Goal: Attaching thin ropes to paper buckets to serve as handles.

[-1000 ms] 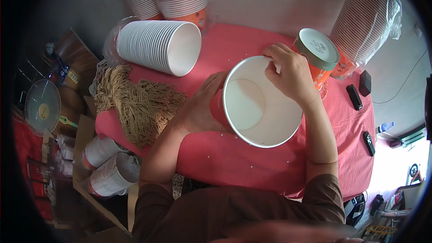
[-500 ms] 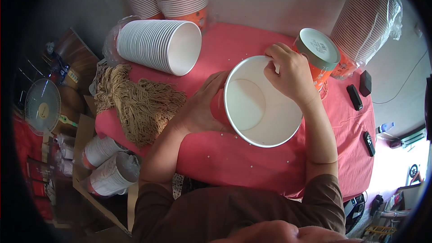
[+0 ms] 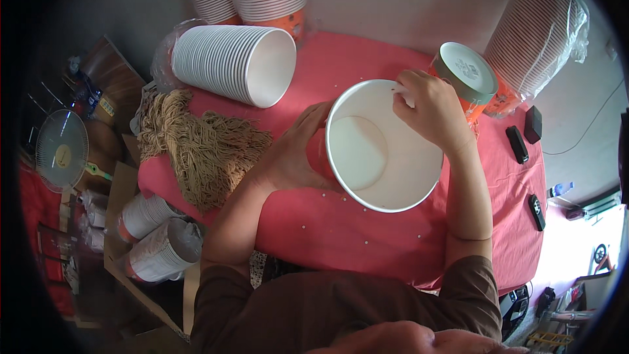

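Almost nothing has shifted over the last second: the big paper bucket (image 3: 383, 147) sits where it was, tilted mouth-up above the middle of the red worktop (image 3: 367, 236). The left hand (image 3: 291, 154) has its grip clamped on the red outer wall; the right hand (image 3: 429, 108) pinches the far rim. A hard pinch could crease that thin rim, I think. Room is tight: a capped tub (image 3: 468, 75) stands just beside the right hand, a lying cup stack (image 3: 229, 62) and string bundle (image 3: 196, 147) crowd the left, so the near edge offers the only free space.
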### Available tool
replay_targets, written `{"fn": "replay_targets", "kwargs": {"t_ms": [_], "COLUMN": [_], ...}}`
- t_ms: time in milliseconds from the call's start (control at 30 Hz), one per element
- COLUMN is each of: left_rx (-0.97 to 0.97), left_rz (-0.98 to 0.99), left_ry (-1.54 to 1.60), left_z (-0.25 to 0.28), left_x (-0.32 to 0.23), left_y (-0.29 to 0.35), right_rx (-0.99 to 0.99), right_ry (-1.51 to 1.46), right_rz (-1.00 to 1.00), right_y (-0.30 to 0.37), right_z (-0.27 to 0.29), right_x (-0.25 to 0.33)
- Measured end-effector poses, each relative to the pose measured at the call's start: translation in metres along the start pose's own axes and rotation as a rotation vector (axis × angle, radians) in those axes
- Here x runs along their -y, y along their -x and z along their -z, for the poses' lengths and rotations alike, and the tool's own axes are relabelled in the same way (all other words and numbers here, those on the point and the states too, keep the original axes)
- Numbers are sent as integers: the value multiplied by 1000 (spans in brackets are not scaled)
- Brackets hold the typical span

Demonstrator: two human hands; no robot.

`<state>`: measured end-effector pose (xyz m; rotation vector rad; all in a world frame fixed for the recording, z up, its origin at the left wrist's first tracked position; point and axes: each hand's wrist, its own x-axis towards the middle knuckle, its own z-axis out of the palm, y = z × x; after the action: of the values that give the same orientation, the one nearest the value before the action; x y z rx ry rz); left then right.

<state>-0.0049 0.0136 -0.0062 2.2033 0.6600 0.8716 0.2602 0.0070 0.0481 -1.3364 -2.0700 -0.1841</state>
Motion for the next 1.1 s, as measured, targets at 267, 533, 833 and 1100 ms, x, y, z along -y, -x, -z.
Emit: {"fn": "replay_targets", "kwargs": {"t_ms": [267, 533, 833, 1100], "left_rx": [-69, -166, -142, -231], "left_rz": [-22, -212, -166, 12], "left_ry": [-67, -195, -33, 218], "left_z": [-1, -2, 4, 16], "left_x": [6, 31, 12, 25], "left_y": [-1, -6, -17, 1], "right_rx": [-65, -333, -327, -404], "right_ry": [-64, -159, -147, -248], "right_rz": [-12, 68, 82, 125], "right_y": [1, -1, -1, -1], "right_z": [9, 22, 20, 27], "right_x": [-3, 20, 18, 14]}}
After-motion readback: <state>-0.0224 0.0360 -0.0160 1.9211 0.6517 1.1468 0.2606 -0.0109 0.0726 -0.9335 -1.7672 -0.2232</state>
